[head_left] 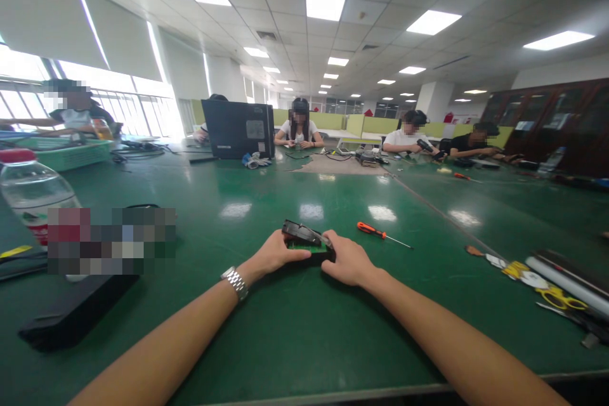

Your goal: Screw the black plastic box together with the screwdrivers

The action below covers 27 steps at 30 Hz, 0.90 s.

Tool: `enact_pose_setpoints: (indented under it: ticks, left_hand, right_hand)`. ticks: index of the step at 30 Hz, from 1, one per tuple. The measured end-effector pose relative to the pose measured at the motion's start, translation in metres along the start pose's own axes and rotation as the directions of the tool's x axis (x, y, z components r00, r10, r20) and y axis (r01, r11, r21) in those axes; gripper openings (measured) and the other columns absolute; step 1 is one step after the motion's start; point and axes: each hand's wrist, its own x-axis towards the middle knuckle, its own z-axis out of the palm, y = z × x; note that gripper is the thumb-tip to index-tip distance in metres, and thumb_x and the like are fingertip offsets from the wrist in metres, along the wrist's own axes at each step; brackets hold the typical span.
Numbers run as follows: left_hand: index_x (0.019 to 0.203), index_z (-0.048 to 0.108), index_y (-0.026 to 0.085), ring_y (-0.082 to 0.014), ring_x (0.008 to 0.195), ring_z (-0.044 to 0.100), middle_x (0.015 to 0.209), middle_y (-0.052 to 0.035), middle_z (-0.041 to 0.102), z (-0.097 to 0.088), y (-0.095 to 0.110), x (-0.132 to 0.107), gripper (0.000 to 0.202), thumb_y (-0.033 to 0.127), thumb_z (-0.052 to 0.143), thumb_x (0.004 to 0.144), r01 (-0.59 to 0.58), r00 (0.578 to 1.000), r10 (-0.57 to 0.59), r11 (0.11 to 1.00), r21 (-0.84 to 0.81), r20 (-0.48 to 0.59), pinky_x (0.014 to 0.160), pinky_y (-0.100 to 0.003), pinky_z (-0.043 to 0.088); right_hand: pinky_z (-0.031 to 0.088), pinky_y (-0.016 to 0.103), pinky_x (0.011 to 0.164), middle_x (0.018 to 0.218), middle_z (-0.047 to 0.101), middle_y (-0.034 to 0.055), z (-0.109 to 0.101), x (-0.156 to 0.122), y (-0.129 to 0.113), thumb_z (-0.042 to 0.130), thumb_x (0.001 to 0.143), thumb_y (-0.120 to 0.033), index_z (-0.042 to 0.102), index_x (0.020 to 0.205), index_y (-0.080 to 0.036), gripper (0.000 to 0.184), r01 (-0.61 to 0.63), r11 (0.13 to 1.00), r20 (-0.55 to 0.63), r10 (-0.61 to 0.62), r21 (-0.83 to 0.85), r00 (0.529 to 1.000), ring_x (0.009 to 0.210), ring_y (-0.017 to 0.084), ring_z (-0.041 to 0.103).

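As left hand (pixel 276 252) grips, flat green board (pixel 304 243)

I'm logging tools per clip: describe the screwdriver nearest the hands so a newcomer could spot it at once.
On the wide green table, the left hand and right hand grip a small black device. Just right of them lies the screwdriver, flat, thin shaft pointing right. Unlike the far screwdriver near the seated people, it lies beside the hands, orange-and-black handle toward them.
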Motion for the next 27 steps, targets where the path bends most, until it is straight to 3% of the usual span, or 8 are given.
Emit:
enact_pose_setpoints:
  ticks: [7, 10, 14, 17, 20, 23, 27]
  left_hand:
    - [0.109, 0.065, 0.015, -0.0262, 0.105, 0.063, 0.112, -0.0080, 0.069, 0.000, 0.000, 0.000, 0.047, 0.034, 0.077, 0.068, 0.001, 1.000, 0.000, 1.000, -0.015, 0.011, 0.097, -0.039, 0.046]
    - [0.110, 0.065, 0.015, -0.0261, 0.106, 0.062, 0.113, -0.0080, 0.069, 0.000, -0.001, 0.000, 0.047, 0.034, 0.077, 0.068, -0.016, 1.000, 0.016, 1.000, -0.006, 0.013, 0.098, -0.039, 0.045]
    - [0.111, 0.065, 0.016, -0.0259, 0.107, 0.061, 0.114, -0.0073, 0.068, -0.002, 0.002, -0.001, 0.048, 0.035, 0.076, 0.069, -0.010, 1.000, 0.010, 1.000, 0.006, 0.025, 0.098, -0.038, 0.045]
    - [0.109, 0.066, 0.016, -0.0261, 0.102, 0.063, 0.110, -0.0068, 0.070, -0.003, 0.006, -0.003, 0.044, 0.042, 0.071, 0.074, 0.044, 0.999, -0.044, 0.999, 0.001, 0.010, 0.094, -0.038, 0.046]
    - [0.101, 0.068, 0.014, -0.0268, 0.096, 0.065, 0.101, -0.0076, 0.072, -0.003, 0.007, -0.004, 0.044, 0.052, 0.055, 0.084, 0.118, 0.992, -0.117, 0.993, -0.002, -0.056, 0.090, -0.038, 0.047]
    - [0.092, 0.068, 0.012, -0.0262, 0.089, 0.065, 0.092, -0.0075, 0.072, -0.002, 0.006, -0.002, 0.049, 0.055, 0.047, 0.087, 0.147, 0.979, -0.150, 0.989, -0.033, -0.136, 0.084, -0.037, 0.048]
    - [0.092, 0.066, 0.013, -0.0242, 0.083, 0.065, 0.088, -0.0058, 0.071, -0.001, 0.002, 0.001, 0.041, 0.050, 0.052, 0.084, 0.121, 0.970, -0.141, 0.987, -0.109, -0.200, 0.079, -0.034, 0.049]
  right_hand:
    - [0.031, 0.025, 0.061, 0.090, 0.064, 0.0012, -0.004, 0.000, 0.003, 0.060, 0.072, -0.032, 0.049, 0.116, -0.026, 0.046, 0.008, 0.998, 0.016, -0.009, 0.066, 1.000, 0.079, 0.019, 0.058]
    - [0.033, 0.024, 0.061, 0.085, 0.064, 0.0004, -0.005, 0.004, 0.011, 0.062, 0.075, -0.044, 0.053, 0.116, -0.024, 0.046, 0.003, 0.987, 0.010, -0.005, 0.159, 1.000, 0.074, 0.017, 0.057]
    - [0.035, 0.024, 0.062, 0.077, 0.063, 0.0021, -0.008, 0.015, 0.032, 0.042, 0.087, -0.055, 0.063, 0.089, -0.017, 0.043, -0.048, 0.964, -0.037, 0.059, 0.263, 0.998, 0.070, 0.015, 0.055]
    - [0.035, 0.025, 0.062, 0.073, 0.064, 0.0031, -0.013, 0.019, 0.048, 0.034, 0.091, -0.053, 0.061, 0.073, -0.017, 0.048, -0.161, 0.971, -0.131, 0.186, 0.178, 0.974, 0.070, 0.016, 0.057]
    - [0.034, 0.026, 0.060, 0.078, 0.066, 0.0051, -0.016, 0.018, 0.053, 0.036, 0.091, -0.051, 0.062, 0.077, -0.018, 0.044, -0.292, 0.956, -0.152, 0.292, 0.025, 0.944, 0.074, 0.018, 0.060]
    - [0.035, 0.027, 0.061, 0.085, 0.068, 0.0068, -0.014, 0.015, 0.050, 0.043, 0.089, -0.048, 0.064, 0.083, -0.019, 0.036, -0.282, 0.953, -0.093, 0.273, -0.110, 0.958, 0.080, 0.020, 0.061]
    - [0.039, 0.029, 0.065, 0.089, 0.067, 0.0078, -0.008, 0.015, 0.047, 0.052, 0.085, -0.045, 0.065, 0.086, -0.019, 0.029, -0.225, 0.962, -0.038, 0.222, -0.156, 0.974, 0.083, 0.021, 0.061]
